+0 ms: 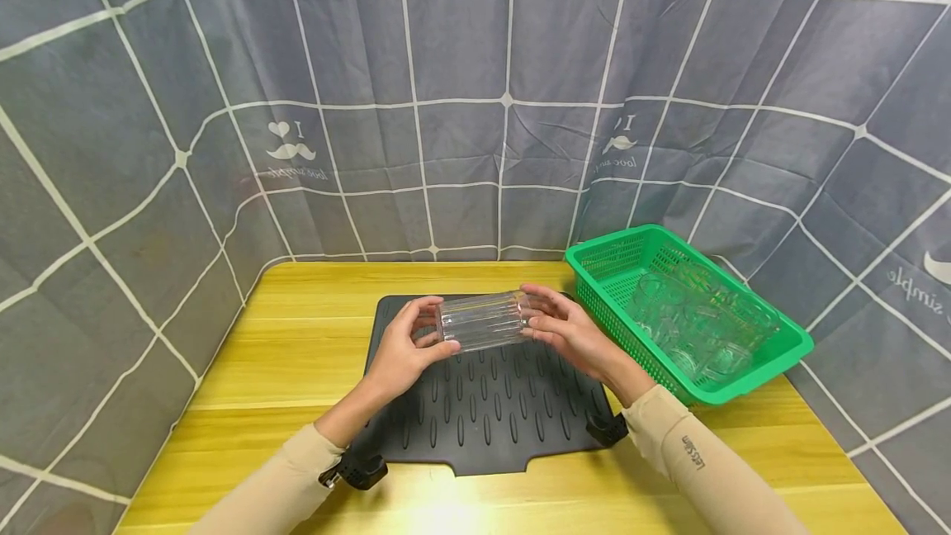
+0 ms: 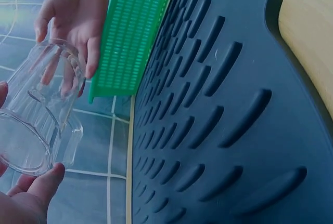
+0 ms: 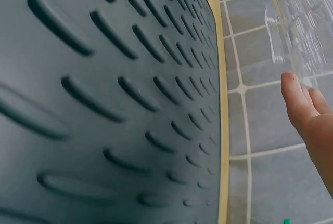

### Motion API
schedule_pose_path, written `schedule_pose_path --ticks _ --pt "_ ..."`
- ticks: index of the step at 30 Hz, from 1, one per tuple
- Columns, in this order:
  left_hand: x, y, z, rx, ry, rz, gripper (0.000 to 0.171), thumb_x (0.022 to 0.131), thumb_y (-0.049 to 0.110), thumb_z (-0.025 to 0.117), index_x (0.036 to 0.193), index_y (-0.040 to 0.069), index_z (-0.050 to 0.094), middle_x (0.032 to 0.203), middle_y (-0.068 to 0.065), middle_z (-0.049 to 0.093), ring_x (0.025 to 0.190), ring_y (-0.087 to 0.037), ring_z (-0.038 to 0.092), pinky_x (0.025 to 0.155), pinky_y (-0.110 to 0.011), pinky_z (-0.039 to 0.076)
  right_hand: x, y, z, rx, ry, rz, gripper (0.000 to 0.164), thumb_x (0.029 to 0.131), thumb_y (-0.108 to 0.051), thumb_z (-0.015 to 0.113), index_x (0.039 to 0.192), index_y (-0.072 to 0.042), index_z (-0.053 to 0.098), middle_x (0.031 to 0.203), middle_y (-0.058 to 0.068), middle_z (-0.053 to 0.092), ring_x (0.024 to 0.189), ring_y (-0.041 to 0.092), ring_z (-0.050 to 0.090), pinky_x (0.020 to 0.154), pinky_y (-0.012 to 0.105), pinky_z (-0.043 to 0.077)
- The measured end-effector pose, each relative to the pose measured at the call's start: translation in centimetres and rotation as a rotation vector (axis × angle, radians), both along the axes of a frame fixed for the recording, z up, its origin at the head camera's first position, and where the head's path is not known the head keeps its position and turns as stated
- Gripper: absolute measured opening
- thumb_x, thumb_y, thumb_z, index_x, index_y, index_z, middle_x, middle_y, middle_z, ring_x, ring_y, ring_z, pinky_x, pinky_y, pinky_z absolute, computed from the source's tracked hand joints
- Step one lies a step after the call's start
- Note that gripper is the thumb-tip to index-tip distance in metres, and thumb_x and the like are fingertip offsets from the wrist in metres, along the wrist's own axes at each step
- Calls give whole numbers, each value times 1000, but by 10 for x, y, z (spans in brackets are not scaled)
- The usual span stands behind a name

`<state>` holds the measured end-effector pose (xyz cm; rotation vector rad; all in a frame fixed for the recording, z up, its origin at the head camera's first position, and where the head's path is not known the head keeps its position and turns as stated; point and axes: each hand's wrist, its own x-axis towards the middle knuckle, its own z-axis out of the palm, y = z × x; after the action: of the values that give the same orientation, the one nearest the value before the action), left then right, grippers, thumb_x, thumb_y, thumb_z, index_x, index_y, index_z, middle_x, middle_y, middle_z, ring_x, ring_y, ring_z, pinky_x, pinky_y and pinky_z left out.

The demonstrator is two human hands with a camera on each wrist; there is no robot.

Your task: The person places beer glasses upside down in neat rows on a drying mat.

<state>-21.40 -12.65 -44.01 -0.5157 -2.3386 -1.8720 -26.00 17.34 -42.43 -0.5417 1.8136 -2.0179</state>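
A clear ribbed glass mug (image 1: 483, 322) lies sideways in the air above the dark mat, held between both hands. Its handle (image 2: 72, 136) shows in the left wrist view, pointing away from the wearer. My left hand (image 1: 407, 349) grips one end, with the thumb on the near side and fingers behind. At the other end, my right hand (image 1: 572, 335) holds the glass between thumb and fingers. In the right wrist view the right hand (image 3: 309, 109) shows only partly, beside the mug (image 3: 302, 26). Some fingers are hidden or seen through the glass.
Underneath is a dark ribbed drying mat (image 1: 486, 428) on a wooden table (image 1: 297, 353). To the right stands a green perforated basket (image 1: 609, 304) with several clear glasses (image 1: 691, 329) inside. Grey checked curtains (image 1: 461, 147) enclose the table's back and sides.
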Motion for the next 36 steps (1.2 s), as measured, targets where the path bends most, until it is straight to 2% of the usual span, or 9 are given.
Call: schedule_pose_path --ticks 3,7,11,16,23,30,36 --pt "-1 -4 1 -36 6 23 70 84 16 84 144 13 49 137 -13 49 125 -30 55 103 -38 51 -3 4 1 43 48 -10 64 100 -8 60 157 -9 31 158 20 35 146 37 35 108 38 48" --pt "-3 -10 3 -82 20 51 72 84 15 84 146 11 48 138 -15 49 127 -34 54 105 -48 49 -6 13 5 176 141 -41 62 100 -16 64 155 -15 37 158 15 39 147 37 35 113 51 41" --pt "-5 -17 5 -116 39 66 71 84 17 84 146 10 49 138 -15 49 126 -34 54 105 -49 48 -10 24 10 272 214 -65 60 100 -20 65 154 -18 40 157 12 41 146 38 37 114 60 35" --pt "-9 -27 9 -159 61 96 67 83 23 85 142 16 53 134 -11 52 122 -30 55 103 -48 50 -17 37 20 368 295 -99 61 98 -18 67 153 -17 42 157 12 42 144 36 39 110 59 39" --pt "-15 -40 10 -233 85 138 68 85 28 83 144 15 53 134 -12 51 121 -31 55 101 -52 51 -23 59 32 494 340 -118 61 98 -23 68 153 -21 43 156 8 42 144 35 38 106 56 44" --pt "-22 -50 11 -262 83 177 69 83 27 85 144 14 54 130 -13 51 119 -32 54 101 -55 51 -25 75 40 601 367 -134 62 97 -29 69 153 -22 43 159 10 37 147 40 32 113 59 38" --pt "-27 -56 11 -293 91 208 67 83 20 85 143 12 55 127 -14 51 117 -31 54 99 -55 51 -25 84 48 692 468 -125 60 99 -28 66 152 -17 42 160 10 36 147 39 33 115 60 32"
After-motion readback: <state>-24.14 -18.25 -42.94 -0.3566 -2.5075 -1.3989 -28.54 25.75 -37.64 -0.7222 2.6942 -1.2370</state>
